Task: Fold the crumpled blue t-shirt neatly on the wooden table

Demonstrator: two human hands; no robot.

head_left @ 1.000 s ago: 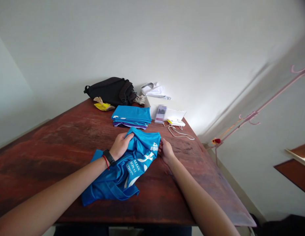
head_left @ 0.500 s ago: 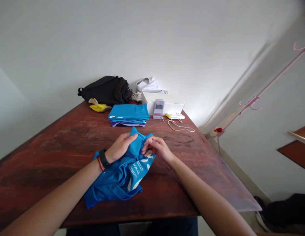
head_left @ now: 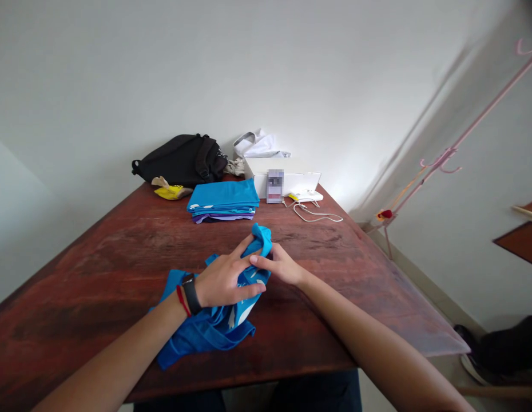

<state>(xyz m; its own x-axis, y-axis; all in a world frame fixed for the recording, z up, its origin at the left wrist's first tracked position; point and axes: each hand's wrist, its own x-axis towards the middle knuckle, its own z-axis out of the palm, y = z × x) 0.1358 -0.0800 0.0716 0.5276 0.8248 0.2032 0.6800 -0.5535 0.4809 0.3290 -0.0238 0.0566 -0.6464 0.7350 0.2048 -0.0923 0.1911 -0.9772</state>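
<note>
The left hand (head_left: 225,280) has turned over since the last frame: its thumb was pinching the top edge of the blue shirt (head_left: 193,337), and now the palm faces down across the cloth, fingers spread and thumb stretched to the right. Whether it grips any fabric is not clear. The right hand (head_left: 284,264), whose curled fingers lay over the front of the shirt, now has its thumb on top and its other fingers out of sight behind the cloth, closed on the upper end. That end now stands up as a narrow, bunched fold between the hands, and the white lettering that was readable is mostly covered. The rest of the shirt lies crumpled on the tabletop (head_left: 98,274), near its front edge. Behind it, the pile of folded clothes (head_left: 223,195), the black bag (head_left: 175,160), the white box (head_left: 260,186) and the white cord (head_left: 320,217) are where they were.
</note>
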